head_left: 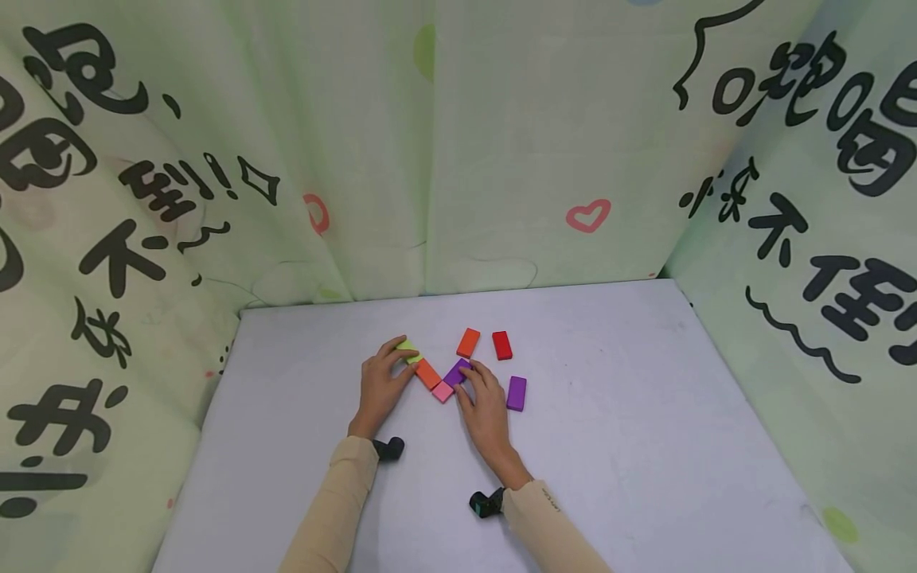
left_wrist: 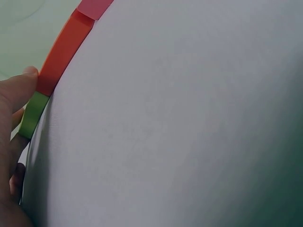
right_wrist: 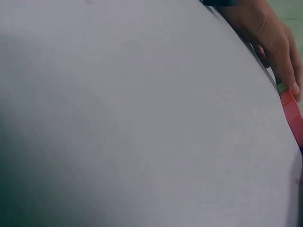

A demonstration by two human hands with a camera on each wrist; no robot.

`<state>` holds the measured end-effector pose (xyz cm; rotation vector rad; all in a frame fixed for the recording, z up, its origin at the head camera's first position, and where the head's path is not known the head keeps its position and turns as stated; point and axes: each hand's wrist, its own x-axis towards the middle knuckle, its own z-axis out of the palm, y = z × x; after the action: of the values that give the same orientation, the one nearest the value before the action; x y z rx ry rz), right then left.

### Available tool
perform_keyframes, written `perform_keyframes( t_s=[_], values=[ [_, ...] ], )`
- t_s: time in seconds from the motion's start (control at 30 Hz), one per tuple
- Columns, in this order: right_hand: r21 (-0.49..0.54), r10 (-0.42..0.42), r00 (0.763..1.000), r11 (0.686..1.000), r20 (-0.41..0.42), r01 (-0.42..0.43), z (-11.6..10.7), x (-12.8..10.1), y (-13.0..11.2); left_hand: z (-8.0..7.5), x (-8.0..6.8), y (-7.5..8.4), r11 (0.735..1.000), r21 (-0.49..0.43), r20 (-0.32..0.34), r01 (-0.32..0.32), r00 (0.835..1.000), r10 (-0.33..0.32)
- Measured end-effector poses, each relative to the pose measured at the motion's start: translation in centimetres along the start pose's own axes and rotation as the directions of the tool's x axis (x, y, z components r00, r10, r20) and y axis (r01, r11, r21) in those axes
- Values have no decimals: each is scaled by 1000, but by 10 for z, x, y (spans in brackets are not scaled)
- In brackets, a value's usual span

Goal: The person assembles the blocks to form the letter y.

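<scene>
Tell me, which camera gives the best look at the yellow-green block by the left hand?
The head view: the yellow-green block lies whole on the table under the left hand's fingers. The left wrist view shows only its edge beside the orange block. The right wrist view shows barely a sliver.

White table (head_left: 645,446) with flat coloured blocks: green, orange, pink, purple, red.
</scene>
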<state>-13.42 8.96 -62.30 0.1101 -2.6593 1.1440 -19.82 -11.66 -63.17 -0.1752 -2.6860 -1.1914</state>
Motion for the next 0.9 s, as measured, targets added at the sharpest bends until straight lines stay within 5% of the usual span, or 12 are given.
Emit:
perform_keyframes(
  t_s=[0.9],
  values=[
    [27,-29,999,999,-21,30,-2,-1,1,-2,-1,1,1000,-16,8,-6,1000,6]
  ],
)
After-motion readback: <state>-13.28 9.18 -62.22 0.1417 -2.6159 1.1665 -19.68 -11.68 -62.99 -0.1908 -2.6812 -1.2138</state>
